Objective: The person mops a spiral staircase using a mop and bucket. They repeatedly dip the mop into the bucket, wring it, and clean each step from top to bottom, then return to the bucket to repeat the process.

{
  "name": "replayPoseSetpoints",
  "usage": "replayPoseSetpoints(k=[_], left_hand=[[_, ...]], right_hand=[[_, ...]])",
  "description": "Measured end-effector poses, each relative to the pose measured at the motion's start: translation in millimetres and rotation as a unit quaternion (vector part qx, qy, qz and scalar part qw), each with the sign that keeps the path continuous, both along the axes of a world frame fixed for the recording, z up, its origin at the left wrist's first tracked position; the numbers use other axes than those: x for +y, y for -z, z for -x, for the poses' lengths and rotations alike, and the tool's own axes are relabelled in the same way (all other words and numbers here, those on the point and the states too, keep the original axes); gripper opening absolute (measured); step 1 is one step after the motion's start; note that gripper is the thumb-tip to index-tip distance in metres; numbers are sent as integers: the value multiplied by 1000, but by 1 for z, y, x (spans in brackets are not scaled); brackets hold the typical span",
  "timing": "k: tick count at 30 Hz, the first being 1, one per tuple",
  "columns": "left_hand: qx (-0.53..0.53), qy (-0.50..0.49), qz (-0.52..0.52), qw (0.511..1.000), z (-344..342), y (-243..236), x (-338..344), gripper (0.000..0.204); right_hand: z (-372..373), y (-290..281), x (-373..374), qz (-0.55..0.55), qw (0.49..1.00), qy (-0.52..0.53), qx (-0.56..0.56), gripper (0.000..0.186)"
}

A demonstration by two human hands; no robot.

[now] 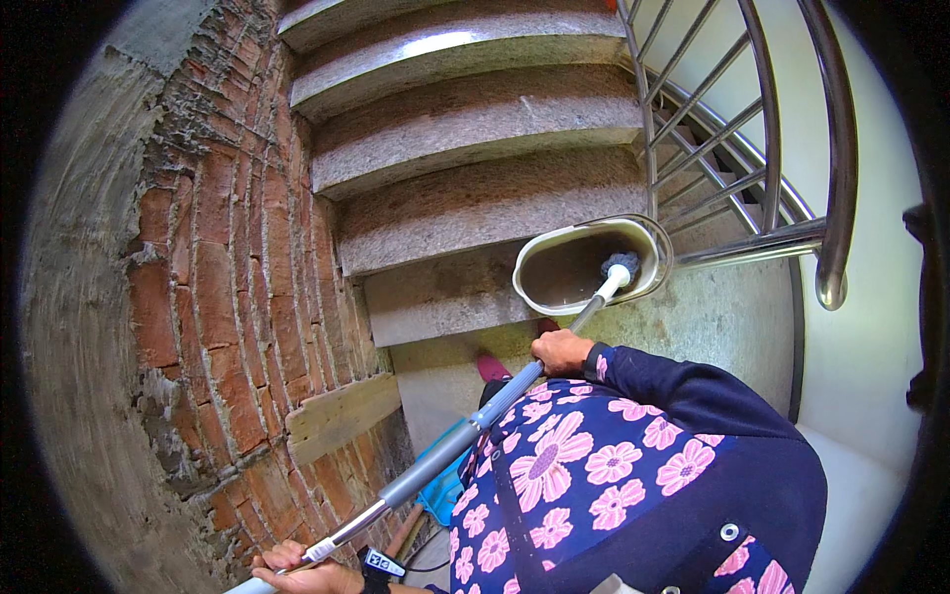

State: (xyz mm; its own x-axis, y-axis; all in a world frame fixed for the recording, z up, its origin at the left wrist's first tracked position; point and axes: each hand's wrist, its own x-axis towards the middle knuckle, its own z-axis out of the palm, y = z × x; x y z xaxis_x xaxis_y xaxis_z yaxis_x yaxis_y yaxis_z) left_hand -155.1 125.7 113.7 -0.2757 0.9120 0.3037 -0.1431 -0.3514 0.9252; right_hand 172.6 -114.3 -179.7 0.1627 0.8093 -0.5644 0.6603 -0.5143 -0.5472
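I hold a long-handled mop (pixel 431 473) slantwise across my front. My right hand (pixel 562 353) is closed round the grey pole near the mop head. Low on the left, my left hand (pixel 287 562) grips the pole close to its other end, palm partly upward. The grey mop head (pixel 620 263), on a white fitting, is at the right end of an oval white bucket (pixel 528 295) with murky brown water in it. How deep the head sits in the water is hard to tell. The bucket stands at the foot of the stairs.
Stone steps (pixel 475 203) rise ahead. A metal railing (pixel 764 129) borders them on the right, its lower rail beside the bucket. On the left is a rough brick wall (pixel 213 297) with a wooden board (pixel 341 419). A blue dustpan-like thing (pixel 447 483) lies partly hidden below the pole.
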Motion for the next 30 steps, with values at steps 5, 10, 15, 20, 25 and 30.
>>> replayPoseSetpoints(k=[5, 10, 15, 20, 25, 30], left_hand=[[-10, 46, -40, 998, -45, -18, -15, 26], [-7, 125, -69, 990, -94, -32, -33, 24], [4, 196, -72, 978, -148, -23, -69, 32], [-13, 241, -37, 970, -183, -11, -93, 40], [-17, 239, -43, 970, -189, -7, -99, 38], [-28, 212, -55, 975, -169, -7, -94, 33]], right_hand=[[-7, 27, -3, -51, 997, 64, 16, 13], [-20, 66, 6, -114, 988, 93, 37, 9], [-49, 103, 4, -91, 991, 96, 11, 13], [-79, 127, -8, -69, 988, 139, -2, 21], [-88, 132, -10, -43, 992, 122, -11, 19], [-75, 107, -8, -59, 985, 164, 11, 17]])
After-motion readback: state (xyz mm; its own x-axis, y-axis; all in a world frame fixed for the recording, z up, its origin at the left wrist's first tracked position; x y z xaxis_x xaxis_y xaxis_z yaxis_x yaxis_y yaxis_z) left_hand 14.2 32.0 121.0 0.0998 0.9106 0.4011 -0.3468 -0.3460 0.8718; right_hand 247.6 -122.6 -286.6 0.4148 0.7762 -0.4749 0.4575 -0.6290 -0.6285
